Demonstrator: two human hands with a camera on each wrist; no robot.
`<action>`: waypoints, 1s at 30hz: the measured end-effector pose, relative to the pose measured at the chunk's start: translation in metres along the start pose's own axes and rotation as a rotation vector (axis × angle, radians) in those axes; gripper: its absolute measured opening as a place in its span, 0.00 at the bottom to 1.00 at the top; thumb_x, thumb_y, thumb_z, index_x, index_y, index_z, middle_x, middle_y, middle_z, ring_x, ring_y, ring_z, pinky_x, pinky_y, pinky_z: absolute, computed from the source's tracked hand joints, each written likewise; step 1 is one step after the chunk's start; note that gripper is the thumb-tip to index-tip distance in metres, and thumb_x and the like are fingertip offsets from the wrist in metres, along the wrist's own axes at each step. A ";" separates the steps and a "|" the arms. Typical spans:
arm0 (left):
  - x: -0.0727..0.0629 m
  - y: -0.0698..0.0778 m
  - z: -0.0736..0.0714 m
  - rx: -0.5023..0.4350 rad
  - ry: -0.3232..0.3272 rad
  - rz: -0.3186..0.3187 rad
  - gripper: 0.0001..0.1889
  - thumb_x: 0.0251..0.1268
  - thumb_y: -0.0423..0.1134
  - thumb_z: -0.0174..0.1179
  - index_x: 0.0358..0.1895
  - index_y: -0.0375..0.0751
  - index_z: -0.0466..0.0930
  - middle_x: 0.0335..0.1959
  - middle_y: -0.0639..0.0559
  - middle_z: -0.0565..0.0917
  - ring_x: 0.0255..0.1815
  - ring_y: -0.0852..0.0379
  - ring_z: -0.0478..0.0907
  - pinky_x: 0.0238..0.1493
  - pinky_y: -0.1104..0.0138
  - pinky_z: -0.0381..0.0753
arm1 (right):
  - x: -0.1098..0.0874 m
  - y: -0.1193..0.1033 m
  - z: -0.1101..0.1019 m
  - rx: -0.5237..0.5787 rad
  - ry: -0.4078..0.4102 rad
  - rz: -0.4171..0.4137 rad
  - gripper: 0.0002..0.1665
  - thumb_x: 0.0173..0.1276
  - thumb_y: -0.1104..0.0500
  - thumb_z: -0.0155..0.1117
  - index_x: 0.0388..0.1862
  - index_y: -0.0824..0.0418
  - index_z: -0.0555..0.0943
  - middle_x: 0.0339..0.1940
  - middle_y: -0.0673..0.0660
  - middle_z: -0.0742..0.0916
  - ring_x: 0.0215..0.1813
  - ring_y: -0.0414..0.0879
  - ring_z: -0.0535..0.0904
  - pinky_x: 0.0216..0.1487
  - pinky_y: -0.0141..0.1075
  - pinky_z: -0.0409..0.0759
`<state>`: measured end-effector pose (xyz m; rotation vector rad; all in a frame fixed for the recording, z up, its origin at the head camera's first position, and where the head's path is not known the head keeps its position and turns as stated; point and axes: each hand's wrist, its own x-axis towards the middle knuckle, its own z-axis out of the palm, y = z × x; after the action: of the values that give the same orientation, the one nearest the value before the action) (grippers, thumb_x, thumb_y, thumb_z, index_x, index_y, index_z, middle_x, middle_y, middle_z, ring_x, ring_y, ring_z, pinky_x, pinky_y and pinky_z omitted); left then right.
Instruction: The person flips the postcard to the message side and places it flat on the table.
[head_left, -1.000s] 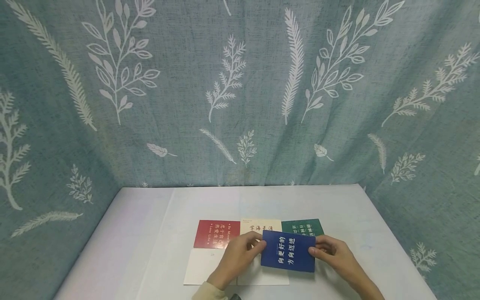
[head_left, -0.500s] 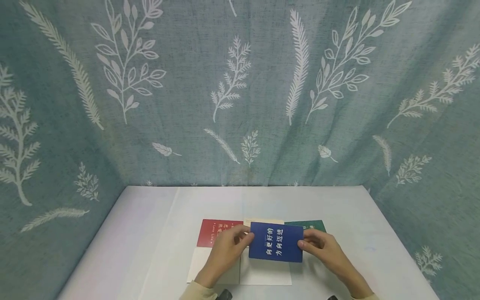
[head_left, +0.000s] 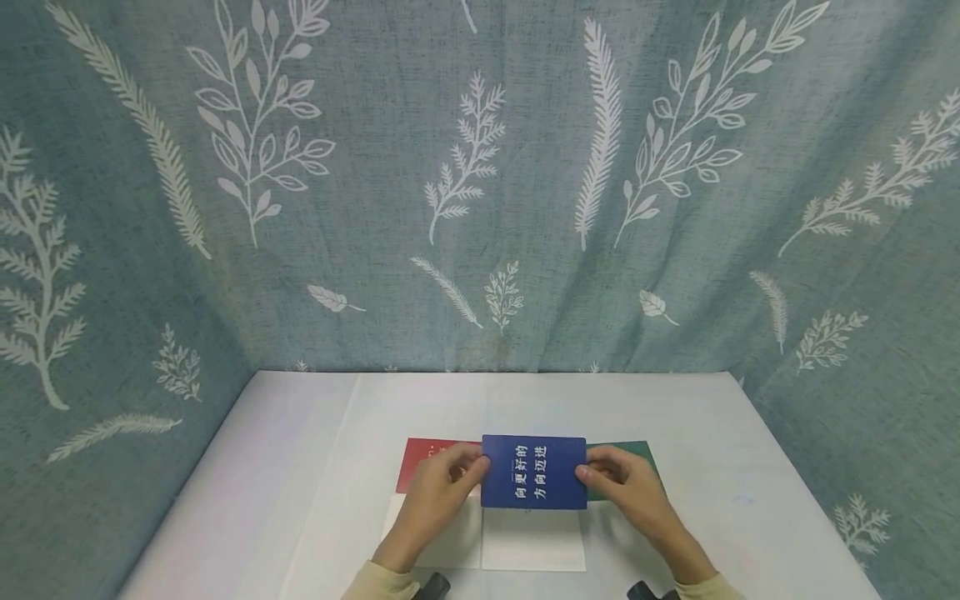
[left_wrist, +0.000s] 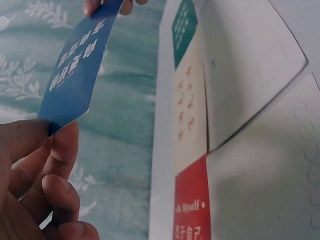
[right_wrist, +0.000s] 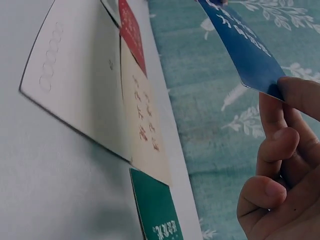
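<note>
A blue postcard [head_left: 534, 472] with white Chinese characters is held up by both hands, raised above the table. My left hand [head_left: 441, 492] pinches its left edge between thumb and fingers, while my right hand [head_left: 628, 487] pinches the right edge the same way. Beneath it in the head view, a red postcard [head_left: 417, 462] and a green postcard [head_left: 637, 454] lie partly covered at either side. Between these two, a cream postcard [left_wrist: 189, 115] with brown writing shows in the wrist views, hidden behind the blue one from the head.
Two white card faces lie nearer the person, one on the left [head_left: 457, 540] and one on the right [head_left: 532, 542], with rows of small outlines showing in the wrist views. A white table [head_left: 315, 467] carries everything. Leaf-patterned curtain [head_left: 360, 208] encloses the back and sides.
Both hands have carried the blue postcard left and away from the person, levelling its tilt. It now covers the cream postcard, which showed earlier. The head view has shifted slightly.
</note>
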<state>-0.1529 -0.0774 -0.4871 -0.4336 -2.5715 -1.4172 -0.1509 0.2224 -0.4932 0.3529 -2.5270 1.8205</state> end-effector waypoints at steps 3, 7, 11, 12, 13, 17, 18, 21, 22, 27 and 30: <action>0.000 -0.004 0.000 0.001 0.001 -0.016 0.08 0.71 0.45 0.65 0.47 0.49 0.87 0.30 0.66 0.83 0.32 0.66 0.77 0.36 0.69 0.78 | 0.001 0.001 0.003 -0.010 0.001 0.002 0.14 0.68 0.56 0.71 0.48 0.64 0.84 0.36 0.54 0.89 0.38 0.46 0.86 0.44 0.34 0.82; 0.000 -0.009 0.001 0.017 -0.005 -0.040 0.08 0.70 0.44 0.65 0.46 0.48 0.87 0.29 0.65 0.82 0.29 0.65 0.75 0.32 0.70 0.76 | 0.000 0.004 0.007 -0.034 -0.002 0.061 0.15 0.67 0.54 0.73 0.46 0.62 0.84 0.35 0.52 0.89 0.37 0.45 0.83 0.43 0.34 0.79; -0.001 -0.011 0.001 0.026 -0.012 -0.067 0.07 0.70 0.44 0.65 0.46 0.49 0.87 0.29 0.66 0.82 0.28 0.65 0.75 0.31 0.70 0.75 | 0.000 0.006 0.009 -0.046 -0.007 0.079 0.16 0.67 0.53 0.73 0.46 0.62 0.84 0.35 0.52 0.89 0.38 0.44 0.83 0.43 0.34 0.79; -0.001 -0.011 0.001 0.027 -0.012 -0.068 0.08 0.70 0.44 0.65 0.46 0.49 0.87 0.29 0.66 0.82 0.28 0.65 0.75 0.31 0.70 0.75 | 0.000 0.007 0.009 -0.048 -0.007 0.075 0.16 0.67 0.53 0.73 0.46 0.62 0.84 0.35 0.52 0.89 0.38 0.44 0.83 0.43 0.34 0.79; -0.001 -0.011 0.001 0.029 -0.012 -0.072 0.08 0.70 0.44 0.65 0.47 0.49 0.87 0.29 0.66 0.82 0.28 0.65 0.75 0.31 0.70 0.75 | 0.000 0.007 0.009 -0.047 -0.008 0.073 0.16 0.67 0.53 0.72 0.46 0.62 0.84 0.35 0.52 0.89 0.38 0.44 0.83 0.43 0.34 0.79; -0.002 -0.012 0.002 0.026 -0.013 -0.085 0.09 0.70 0.46 0.65 0.47 0.49 0.87 0.29 0.66 0.82 0.29 0.65 0.75 0.32 0.70 0.75 | 0.000 0.008 0.009 -0.051 -0.011 0.077 0.16 0.67 0.53 0.72 0.46 0.63 0.84 0.36 0.53 0.88 0.38 0.44 0.83 0.43 0.34 0.80; -0.002 -0.012 0.002 0.023 -0.012 -0.083 0.09 0.70 0.46 0.65 0.47 0.48 0.87 0.29 0.65 0.82 0.29 0.65 0.75 0.32 0.69 0.75 | 0.000 0.008 0.010 -0.048 -0.013 0.076 0.16 0.67 0.53 0.72 0.46 0.63 0.84 0.36 0.53 0.88 0.38 0.44 0.83 0.42 0.34 0.80; -0.002 -0.013 0.002 0.008 -0.013 -0.077 0.11 0.70 0.47 0.64 0.47 0.46 0.87 0.29 0.64 0.82 0.30 0.65 0.76 0.32 0.69 0.75 | -0.001 0.007 0.009 -0.040 -0.019 0.088 0.16 0.67 0.53 0.72 0.46 0.63 0.84 0.37 0.54 0.88 0.38 0.47 0.83 0.42 0.34 0.80; -0.002 -0.013 0.002 0.002 -0.013 -0.074 0.11 0.71 0.47 0.64 0.46 0.46 0.87 0.29 0.64 0.82 0.30 0.64 0.76 0.32 0.69 0.75 | -0.001 0.007 0.009 -0.040 -0.018 0.092 0.16 0.68 0.53 0.72 0.46 0.63 0.84 0.37 0.54 0.88 0.38 0.48 0.83 0.42 0.34 0.80; -0.002 -0.014 0.002 -0.007 -0.004 -0.069 0.11 0.70 0.48 0.65 0.44 0.46 0.87 0.30 0.63 0.82 0.29 0.64 0.74 0.31 0.69 0.74 | -0.001 0.006 0.011 -0.057 -0.005 0.099 0.13 0.68 0.53 0.72 0.43 0.61 0.85 0.37 0.53 0.87 0.36 0.45 0.80 0.38 0.34 0.78; -0.003 -0.014 0.002 -0.002 0.004 -0.069 0.11 0.70 0.49 0.65 0.43 0.46 0.86 0.31 0.63 0.81 0.30 0.64 0.73 0.32 0.69 0.73 | 0.000 0.006 0.011 -0.077 0.009 0.108 0.11 0.67 0.53 0.72 0.42 0.59 0.85 0.35 0.52 0.86 0.33 0.43 0.77 0.36 0.33 0.76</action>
<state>-0.1550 -0.0830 -0.5003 -0.3447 -2.6059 -1.4412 -0.1506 0.2138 -0.5027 0.2109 -2.6498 1.7477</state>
